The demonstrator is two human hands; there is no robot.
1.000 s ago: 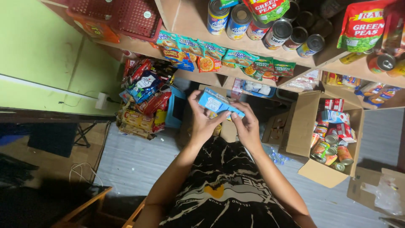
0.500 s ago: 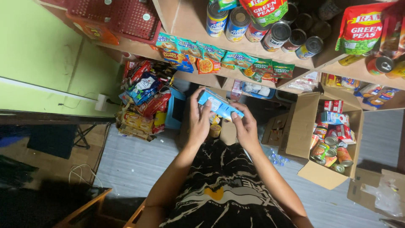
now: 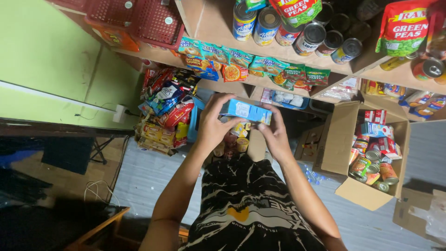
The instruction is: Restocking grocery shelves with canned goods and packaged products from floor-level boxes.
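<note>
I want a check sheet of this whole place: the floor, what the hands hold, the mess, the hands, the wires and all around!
Surface: grey floor, partly covered.
Job's things: blue box, held level in front of the shelves.
Clutter: open cardboard box full of cans and packets; heap of snack packets on the left; small cans below the hands.
Hands: left hand and right hand each grip one end of the blue box.
Cables: white cable on the floor; wall socket.
Surroundings: wooden shelves with cans and pea bags; red baskets; green wall.
</note>
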